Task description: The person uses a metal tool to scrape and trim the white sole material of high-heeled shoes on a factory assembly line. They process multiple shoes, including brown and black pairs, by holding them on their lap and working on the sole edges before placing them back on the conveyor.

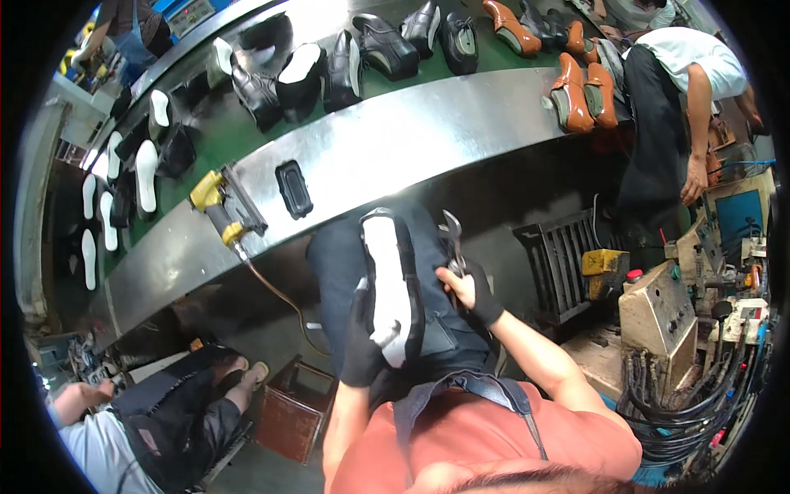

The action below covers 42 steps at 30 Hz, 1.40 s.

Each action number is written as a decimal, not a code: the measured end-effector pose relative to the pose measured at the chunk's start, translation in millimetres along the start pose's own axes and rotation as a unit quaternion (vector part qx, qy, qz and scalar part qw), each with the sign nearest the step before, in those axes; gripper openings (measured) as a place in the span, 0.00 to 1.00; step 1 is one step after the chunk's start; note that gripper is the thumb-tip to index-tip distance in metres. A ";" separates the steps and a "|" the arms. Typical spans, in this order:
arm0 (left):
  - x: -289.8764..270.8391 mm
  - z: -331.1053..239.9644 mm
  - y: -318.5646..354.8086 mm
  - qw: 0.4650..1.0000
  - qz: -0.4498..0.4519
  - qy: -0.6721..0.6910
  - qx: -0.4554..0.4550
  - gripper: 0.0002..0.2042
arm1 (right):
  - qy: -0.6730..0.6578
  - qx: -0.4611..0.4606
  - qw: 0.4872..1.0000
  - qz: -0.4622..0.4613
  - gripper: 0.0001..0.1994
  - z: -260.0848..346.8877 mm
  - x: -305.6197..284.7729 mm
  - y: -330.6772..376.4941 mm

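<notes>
A black shoe upper with a long white insole (387, 272) lies bottom up across my lap, its toe end toward the bench. My left hand (360, 342), in a dark fingerless glove, is closed around its left side near my body. To the right of the shoe, my gloved right hand (469, 290) grips a pair of metal pincers (452, 233), their curved head pointing away from me. The pincers are apart from the shoe. On the metal bench edge (362, 132) ahead sit a yellow nail gun (216, 200) and a small black tray (294, 189).
Black shoes (383, 49) and orange-brown shoes (569, 92) line the green conveyor belt. An air hose (284, 296) hangs from the nail gun. People sit at left (156, 420) and stand at right (671, 90). A brown stool (296, 403) and a machine control box (654, 305) flank me.
</notes>
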State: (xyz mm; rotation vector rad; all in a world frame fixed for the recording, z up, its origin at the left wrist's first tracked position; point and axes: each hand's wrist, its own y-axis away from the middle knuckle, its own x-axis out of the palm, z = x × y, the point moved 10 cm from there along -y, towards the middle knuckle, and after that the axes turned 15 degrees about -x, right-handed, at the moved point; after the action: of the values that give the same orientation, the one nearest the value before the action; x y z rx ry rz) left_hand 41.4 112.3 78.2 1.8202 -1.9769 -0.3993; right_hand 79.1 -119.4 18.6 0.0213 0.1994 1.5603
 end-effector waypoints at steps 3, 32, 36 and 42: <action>-21.4 -41.2 -1.1 0.992 -0.067 0.096 0.056 0.36 | 0.010 0.035 0.999 0.005 0.22 -38.4 -11.1 14.7; 231.6 -235.9 -569.8 0.952 0.096 0.262 0.125 0.26 | 0.022 0.135 0.988 0.064 0.27 -87.5 14.1 -43.8; 222.3 -227.6 -547.3 0.988 0.019 0.041 0.148 0.25 | -0.024 0.145 0.988 0.053 0.27 -60.4 0.6 -56.6; 266.3 -257.8 -481.4 0.856 -0.257 -0.409 0.185 0.48 | 0.027 0.075 0.995 0.062 0.27 -40.1 -7.5 -58.7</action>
State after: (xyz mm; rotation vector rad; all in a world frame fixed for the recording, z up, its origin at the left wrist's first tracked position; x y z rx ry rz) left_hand 572.5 -182.0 100.9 2.7671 -2.1171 -1.1988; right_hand 131.5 -132.2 -28.2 0.1111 0.3646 1.6670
